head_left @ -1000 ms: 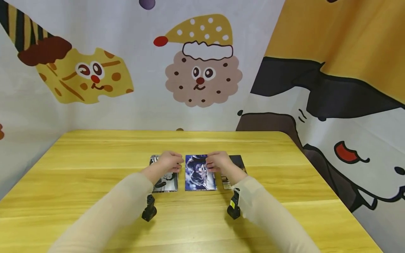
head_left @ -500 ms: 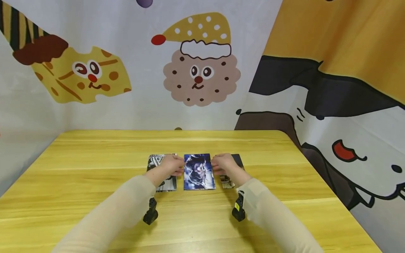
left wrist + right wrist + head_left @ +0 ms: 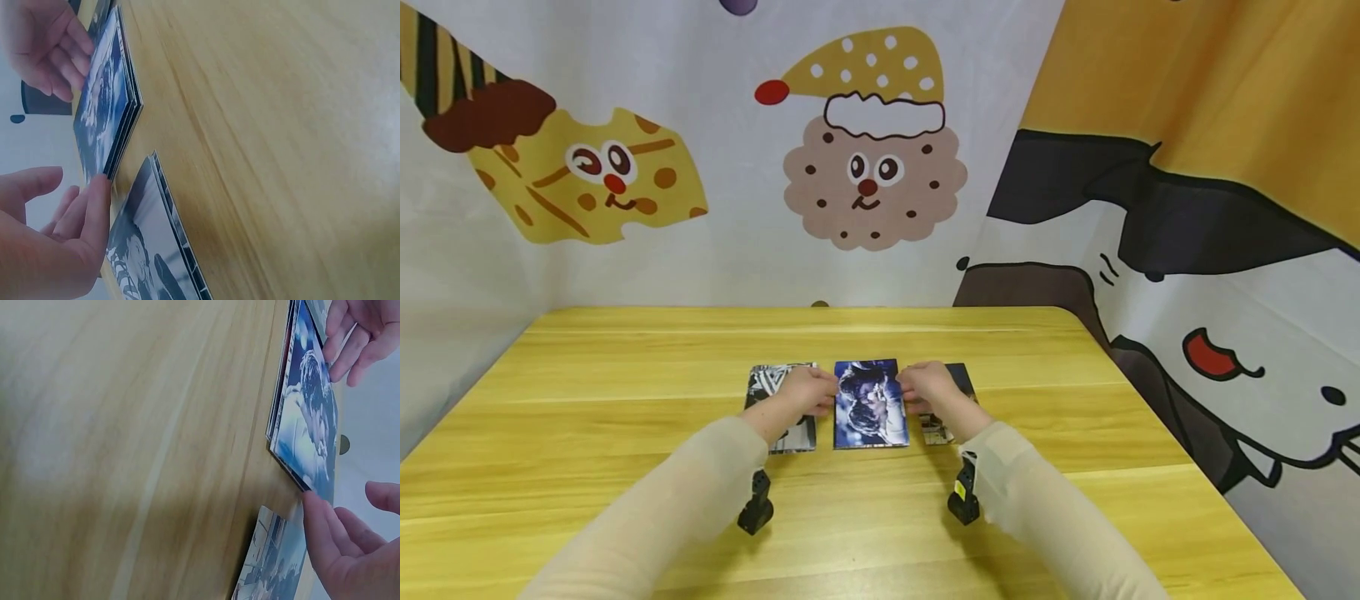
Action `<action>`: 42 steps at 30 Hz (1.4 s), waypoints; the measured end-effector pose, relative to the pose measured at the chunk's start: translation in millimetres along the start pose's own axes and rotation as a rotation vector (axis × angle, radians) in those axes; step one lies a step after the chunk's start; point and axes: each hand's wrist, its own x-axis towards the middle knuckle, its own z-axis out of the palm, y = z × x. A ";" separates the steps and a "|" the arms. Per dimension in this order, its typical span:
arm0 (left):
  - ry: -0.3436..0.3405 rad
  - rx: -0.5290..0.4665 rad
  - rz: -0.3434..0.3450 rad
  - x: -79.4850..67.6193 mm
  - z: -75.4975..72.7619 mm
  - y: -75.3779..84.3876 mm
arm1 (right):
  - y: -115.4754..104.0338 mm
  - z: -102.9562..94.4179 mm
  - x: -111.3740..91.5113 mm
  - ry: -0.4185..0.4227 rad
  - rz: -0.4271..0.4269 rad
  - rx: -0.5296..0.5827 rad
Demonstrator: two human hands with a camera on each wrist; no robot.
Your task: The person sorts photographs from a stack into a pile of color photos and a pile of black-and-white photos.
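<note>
In the head view a stack of blue-toned photo cards (image 3: 871, 408) sits between my hands. My left hand (image 3: 801, 392) has its fingertips right at the stack's left edge, fingers fairly straight and thumb apart. At the opposite edge are the extended fingertips of my right hand (image 3: 928, 387), its thumb also held away. Partly beneath the left hand in this view lies a black-and-white photo stack (image 3: 147, 240), several cards thick. Another photo card (image 3: 272, 559), darker with a pale lower part, is partly hidden by the right hand and forearm.
The cards lie on a yellow wood-grain table (image 3: 850, 525). Behind it hangs a white curtain (image 3: 737, 250) printed with cartoon figures. A black wrist camera is strapped on each wrist, below the light sleeves (image 3: 677, 492).
My right hand has moved off the top of the blue stack's right side to its edge. The left hand stays by the left edge. The blue stack has shifted slightly away from me.
</note>
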 end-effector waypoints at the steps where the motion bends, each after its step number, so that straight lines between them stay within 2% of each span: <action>1: 0.000 0.001 0.003 -0.2 0.2 0.0 | -0.3 0.1 -0.1 0.006 0.000 -0.003; 4: 0.010 0.013 0.015 -0.8 1.1 0.3 | -0.6 0.6 -0.3 0.022 0.005 -0.009; 9: 0.065 0.032 0.030 -0.4 3.1 1.4 | -2.0 1.8 -1.1 0.040 -0.004 -0.006; 19: 0.122 -0.019 0.054 0.0 5.4 4.9 | -5.0 1.6 -0.6 0.029 -0.024 0.055; 27: 0.071 -0.207 0.028 3.3 5.4 5.3 | -2.4 0.1 3.2 0.053 -0.057 0.093; 42: 0.027 -0.208 0.022 2.2 2.6 10.5 | -6.2 -7.7 -3.7 0.039 -0.068 0.088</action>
